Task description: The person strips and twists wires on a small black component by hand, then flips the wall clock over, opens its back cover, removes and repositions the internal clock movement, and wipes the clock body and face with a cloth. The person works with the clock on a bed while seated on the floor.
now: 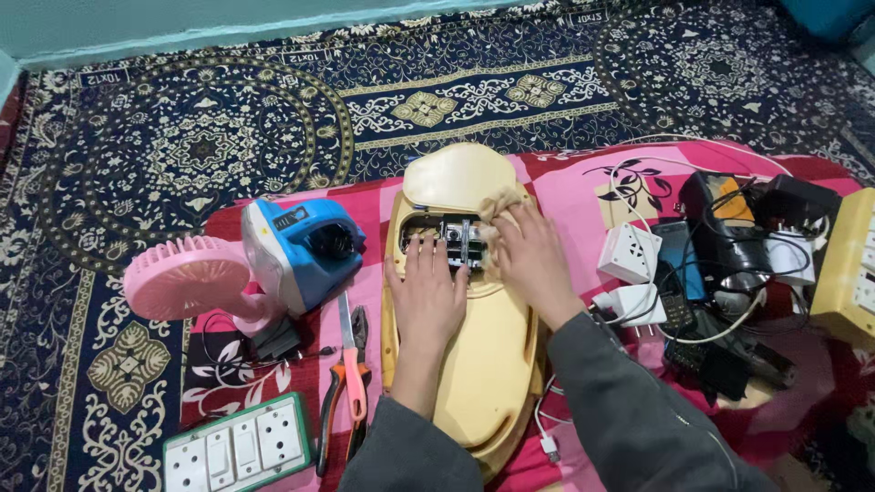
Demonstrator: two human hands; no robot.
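Two flat palms: my left hand (427, 293) steadies the cream plastic casing (483, 364), holding nothing. My right hand (531, 260) presses a soft cloth (499, 202) there. It looks stiff, light; best held by its edges.

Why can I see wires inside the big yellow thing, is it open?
Open. On the yellow device, a panel is lifted off the top end, baring dark parts inside. Left hand and right hand rest at that gap.

This looks like a room in a home used as a makeshift repair spot on the floor. A patterned navy carpet (210, 137) runs to a pale wall, with a pink floral cloth (565, 182) spread over it. Pliers (346, 387), a switchboard (239, 448), chargers (629, 253) and tangled cables (729, 319), perhaps from small electronics, lie about.
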